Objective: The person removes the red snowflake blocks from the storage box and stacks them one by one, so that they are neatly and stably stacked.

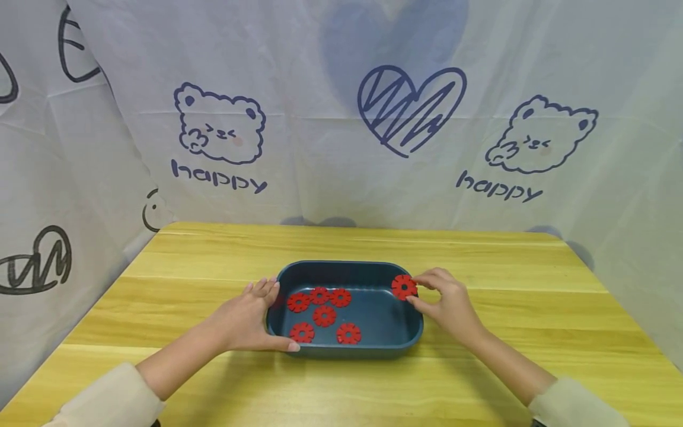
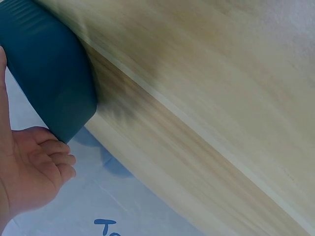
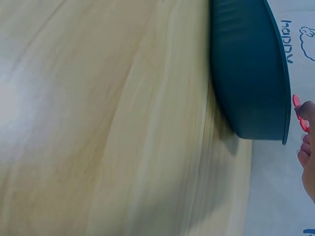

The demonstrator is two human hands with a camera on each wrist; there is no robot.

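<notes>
A dark teal oblong tub (image 1: 373, 351) stands on the table, with several red notched plastic discs (image 1: 324, 316) lying flat on its floor, mostly towards the left. My left hand (image 1: 248, 323) holds the tub's left end, thumb along the front wall and fingers at the back-left rim. In the left wrist view, that hand (image 2: 37, 167) spans the end of the teal tub (image 2: 49, 69). Over the tub's right end, my right hand (image 1: 450, 305) pinches one red notched disc (image 1: 397, 287) at its edge. The right wrist view catches this disc (image 3: 296, 101) beyond the tub's rim.
A yellow wood-grain table (image 1: 187, 284) extends on all sides of the tub. Behind it hangs a white cloth (image 1: 309, 136) printed with bears, a heart and the word "happy". More of the printed cloth hangs along the left.
</notes>
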